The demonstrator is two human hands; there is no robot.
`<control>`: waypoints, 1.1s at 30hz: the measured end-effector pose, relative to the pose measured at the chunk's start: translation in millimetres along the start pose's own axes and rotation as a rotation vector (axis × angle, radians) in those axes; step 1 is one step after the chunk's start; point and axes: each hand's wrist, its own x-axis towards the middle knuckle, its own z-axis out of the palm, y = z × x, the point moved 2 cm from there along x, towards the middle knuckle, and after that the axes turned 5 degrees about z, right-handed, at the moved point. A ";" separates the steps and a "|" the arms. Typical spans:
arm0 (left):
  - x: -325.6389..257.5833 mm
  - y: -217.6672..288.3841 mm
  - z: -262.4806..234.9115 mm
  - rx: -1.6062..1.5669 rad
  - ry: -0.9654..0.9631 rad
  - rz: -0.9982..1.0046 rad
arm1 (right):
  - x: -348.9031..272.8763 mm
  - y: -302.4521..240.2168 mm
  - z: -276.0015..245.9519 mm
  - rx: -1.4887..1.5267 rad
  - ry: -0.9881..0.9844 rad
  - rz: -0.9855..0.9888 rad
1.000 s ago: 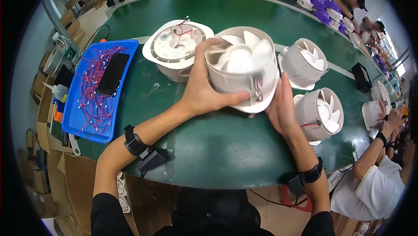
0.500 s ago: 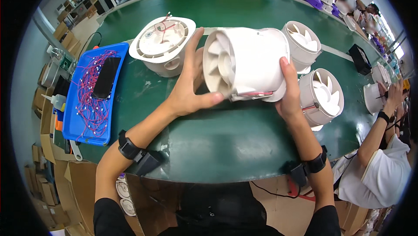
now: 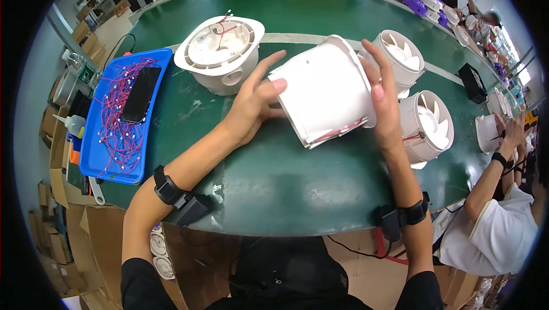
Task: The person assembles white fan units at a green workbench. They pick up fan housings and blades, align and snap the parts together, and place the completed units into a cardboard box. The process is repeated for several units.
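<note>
I hold a white round fan housing [image 3: 327, 95] tipped on its side above the green table [image 3: 274, 184], its smooth wall toward me and red wires along its lower edge. My left hand [image 3: 254, 101] grips its left end. My right hand [image 3: 382, 95] presses on its right side with the fingers spread upward. A second white housing [image 3: 220, 52] with red wires on top sits just beyond my left hand. Two white fans [image 3: 426, 127] with visible blades stand right of my right hand.
A blue tray [image 3: 91, 155] at the left holds red wires and a black phone [image 3: 140, 94]. A small glue bottle [image 3: 71, 122] stands left of it. Another person [image 3: 497, 218] works at the right; more people sit along the far right edge. Cardboard boxes lie below the table.
The fan housing has been turned from blades facing me to its side wall facing me, tilting down to the right. Both hands shifted around it.
</note>
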 end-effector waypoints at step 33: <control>-3.5 -22.3 11.1 -0.058 0.120 0.014 | -8.5 34.3 -0.9 0.525 -0.029 0.410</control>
